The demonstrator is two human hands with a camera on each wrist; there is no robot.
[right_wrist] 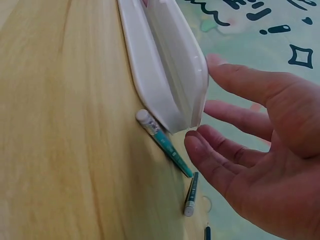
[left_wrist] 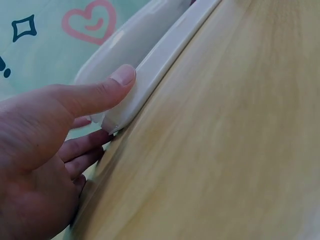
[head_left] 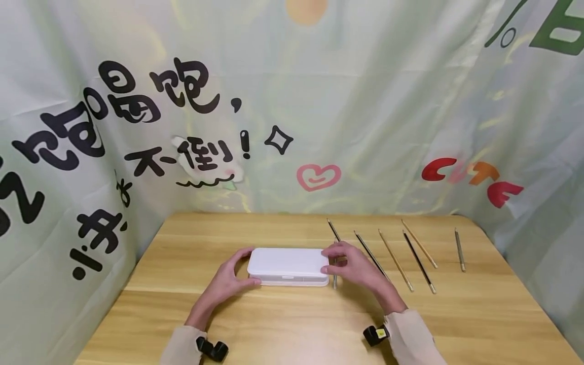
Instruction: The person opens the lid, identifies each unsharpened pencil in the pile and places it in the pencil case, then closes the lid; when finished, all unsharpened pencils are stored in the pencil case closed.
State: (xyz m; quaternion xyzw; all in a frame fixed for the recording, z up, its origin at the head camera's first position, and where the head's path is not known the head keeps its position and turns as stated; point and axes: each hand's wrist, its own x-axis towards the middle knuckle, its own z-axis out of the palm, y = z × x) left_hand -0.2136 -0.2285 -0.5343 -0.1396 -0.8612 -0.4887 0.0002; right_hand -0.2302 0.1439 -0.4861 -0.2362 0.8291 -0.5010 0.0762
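A white pencil case (head_left: 288,262) lies lengthwise on the table. Along its front, a gap shows between the lid (right_wrist: 185,55) and the base (right_wrist: 142,55). My left hand (head_left: 228,276) holds the left end, the thumb at the front and the fingers round behind. At the right end, the thumb and fingers of my right hand (head_left: 351,261) grip the lid's edge. A green pencil with a white eraser (right_wrist: 167,147) lies against the right end of the base, partly hidden by the right hand in the head view.
Right of the case, several pencils lie spread out: black ones (head_left: 418,261), natural wood ones (head_left: 396,259) and a grey one (head_left: 460,249) farthest right. A printed curtain (head_left: 374,126) hangs behind the wooden table (head_left: 287,324).
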